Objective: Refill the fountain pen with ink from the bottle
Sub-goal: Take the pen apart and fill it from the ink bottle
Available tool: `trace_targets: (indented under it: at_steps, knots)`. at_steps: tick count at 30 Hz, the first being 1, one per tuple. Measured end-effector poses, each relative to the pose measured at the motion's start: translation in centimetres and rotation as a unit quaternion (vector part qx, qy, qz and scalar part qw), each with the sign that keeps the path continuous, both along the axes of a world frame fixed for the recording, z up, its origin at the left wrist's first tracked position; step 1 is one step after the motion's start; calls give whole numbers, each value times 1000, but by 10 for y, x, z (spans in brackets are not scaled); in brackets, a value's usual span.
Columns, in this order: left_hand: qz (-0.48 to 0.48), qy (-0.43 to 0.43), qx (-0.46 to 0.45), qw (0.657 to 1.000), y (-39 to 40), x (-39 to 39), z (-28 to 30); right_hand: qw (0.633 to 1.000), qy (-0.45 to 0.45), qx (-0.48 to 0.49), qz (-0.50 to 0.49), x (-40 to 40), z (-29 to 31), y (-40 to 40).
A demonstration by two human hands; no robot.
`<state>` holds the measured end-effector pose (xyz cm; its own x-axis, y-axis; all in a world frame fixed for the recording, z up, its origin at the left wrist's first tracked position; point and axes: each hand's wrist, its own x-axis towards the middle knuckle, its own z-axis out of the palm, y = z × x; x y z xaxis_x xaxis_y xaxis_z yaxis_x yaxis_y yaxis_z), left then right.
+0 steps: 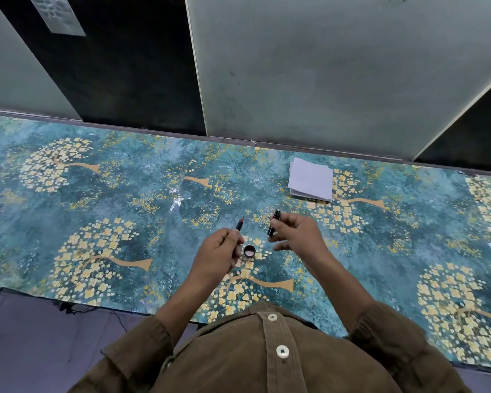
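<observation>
My left hand [220, 249] grips a thin black pen section with a red end [239, 224], the red end pointing up and away from me. My right hand [296, 235] pinches a black pen barrel [274, 223] between thumb and fingers, held a little above the table. Between the two hands a small round dark bottle or cap [249, 251], open at the top with a pale pinkish inside, stands on the patterned table [125, 194]. I cannot tell whether it is the ink bottle or its lid.
A small stack of folded white paper [311, 179] lies at the back right of the table. A wall and dark panels rise right behind the table's far edge. The near edge runs along my brown shirt.
</observation>
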<state>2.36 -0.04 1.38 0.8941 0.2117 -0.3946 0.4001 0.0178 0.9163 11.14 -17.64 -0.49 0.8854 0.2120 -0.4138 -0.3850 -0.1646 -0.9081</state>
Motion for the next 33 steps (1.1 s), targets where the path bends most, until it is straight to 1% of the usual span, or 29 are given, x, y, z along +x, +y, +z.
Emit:
trace_targets:
  at_steps: [4,9,13,17,19,21,23,26,28,30,33]
  knots:
    - [38,3,-4,999,7,-9,-2,987,39,-138,74,6,-37,10]
    - [61,9,-8,998,11,-19,-3,968,14,-226,109,21,-58,22]
    - [71,8,-19,997,12,-23,-1,957,-20,-263,121,28,-66,28]
    - [77,6,-30,997,12,-23,0,954,-27,-277,114,24,-71,24]
    - [70,5,-24,997,12,-24,-1,951,-26,-285,113,19,-69,21]
    - [57,3,-12,998,9,-24,-2,946,-46,-297,122,12,-60,18]
    - [46,-3,-2,999,7,-24,-3,954,-73,-261,125,2,-41,18]
    - [20,-16,11,1000,2,-23,-1,983,-54,-111,136,-19,-6,20]
    - [4,-25,15,1000,-1,-21,3,988,-43,-32,146,-29,15,19]
    - [-10,-41,17,999,-5,-20,10,989,-45,2,142,-35,32,20]
    - [-30,-70,32,997,-11,-17,18,993,-49,30,107,-38,46,16]
